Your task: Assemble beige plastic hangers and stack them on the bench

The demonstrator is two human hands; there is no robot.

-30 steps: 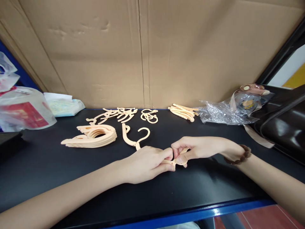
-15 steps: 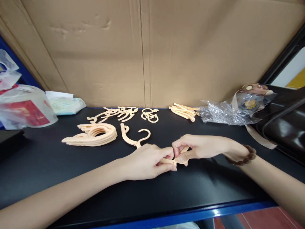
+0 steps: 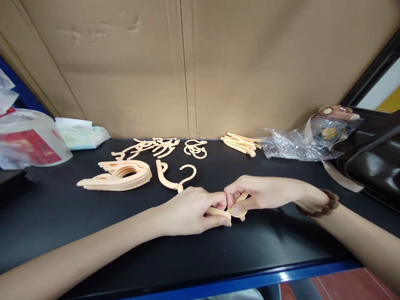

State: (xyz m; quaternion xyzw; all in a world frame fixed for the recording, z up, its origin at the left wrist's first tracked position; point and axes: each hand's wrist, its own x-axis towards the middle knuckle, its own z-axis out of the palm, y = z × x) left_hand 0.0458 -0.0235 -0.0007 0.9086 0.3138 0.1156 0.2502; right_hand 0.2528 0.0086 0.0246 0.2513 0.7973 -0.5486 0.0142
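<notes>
My left hand (image 3: 193, 210) is closed around a cream plastic hanger piece (image 3: 218, 213), its end poking out between thumb and fingers. Pressed up close, my right hand (image 3: 250, 196) pinches a curved cream part (image 3: 240, 210) at that end. The two parts meet between my fingertips; whether they are joined I cannot tell. Just beyond my left hand show a cream hanger hook (image 3: 191, 171) and a curved hanger arm (image 3: 165, 177). The hook's stem runs behind the left hand, so its link to the held piece is hidden.
A stack of folded hangers (image 3: 125, 177) lies left on the black table (image 3: 187, 262). Behind are loose hanger arms (image 3: 162, 146), hooks (image 3: 196, 149) and thin strips (image 3: 240, 143). Clear plastic wrap (image 3: 293, 146) and a black bag (image 3: 375, 154) are right; a plastic bag (image 3: 37, 137) and tissue pack (image 3: 83, 135) left.
The piece in my left hand has turned slightly, and its end hole no longer shows. The right fingertips have shifted a little on the curved part. The view has moved slightly.
</notes>
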